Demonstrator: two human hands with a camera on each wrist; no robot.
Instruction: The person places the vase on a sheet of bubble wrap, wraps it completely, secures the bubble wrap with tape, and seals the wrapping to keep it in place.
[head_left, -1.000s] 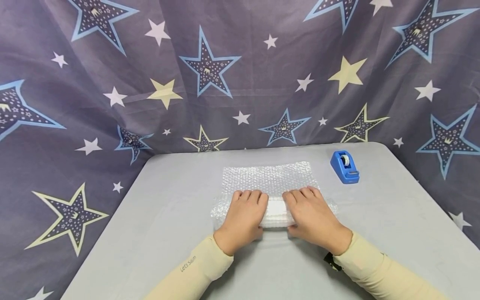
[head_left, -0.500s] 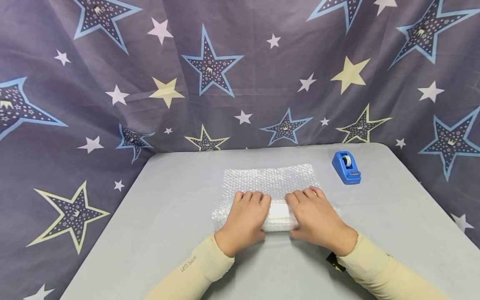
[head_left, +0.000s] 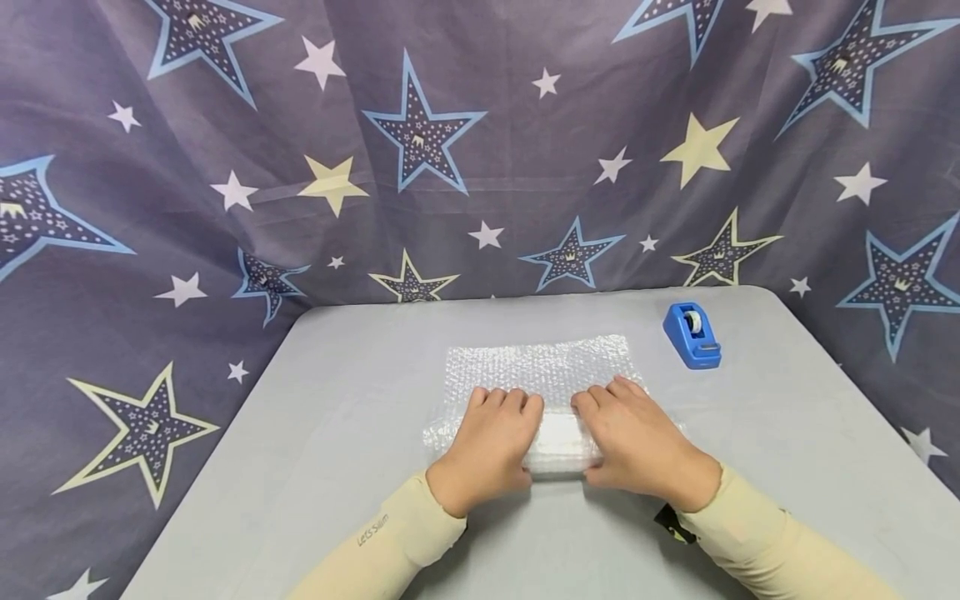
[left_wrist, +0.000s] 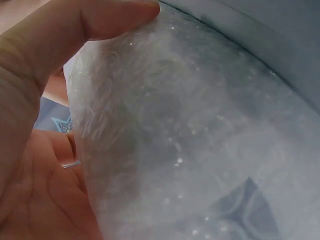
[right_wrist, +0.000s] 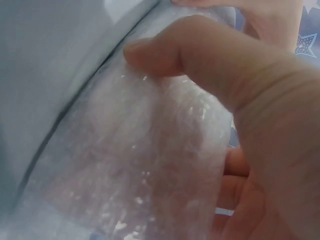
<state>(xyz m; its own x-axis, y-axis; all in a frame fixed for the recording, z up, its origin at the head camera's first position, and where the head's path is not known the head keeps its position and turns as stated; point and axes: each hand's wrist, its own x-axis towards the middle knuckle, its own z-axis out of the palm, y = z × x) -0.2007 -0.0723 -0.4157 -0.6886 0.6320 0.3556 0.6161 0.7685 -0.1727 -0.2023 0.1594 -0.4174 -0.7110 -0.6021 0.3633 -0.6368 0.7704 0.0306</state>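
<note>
Left sleeve [head_left: 382, 550] pale yellow, dark lettering [head_left: 372, 530]; right sleeve [head_left: 772, 537] matching, black piece [head_left: 667, 518] with yellow-green mark [head_left: 682, 534] at cuff [head_left: 705, 504].

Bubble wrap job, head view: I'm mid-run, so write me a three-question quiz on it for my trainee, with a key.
1. True or false: the left hand and right hand both grip the bubble wrap.
2. Where is the tape dispenser?
A) in the left hand
B) on the table, right of the bubble wrap
C) under the bubble wrap
3. Fill in: the bubble wrap's flat end lies on the ____ side of its bundled part.

Key: 1 true; 2 B; 3 far
</note>
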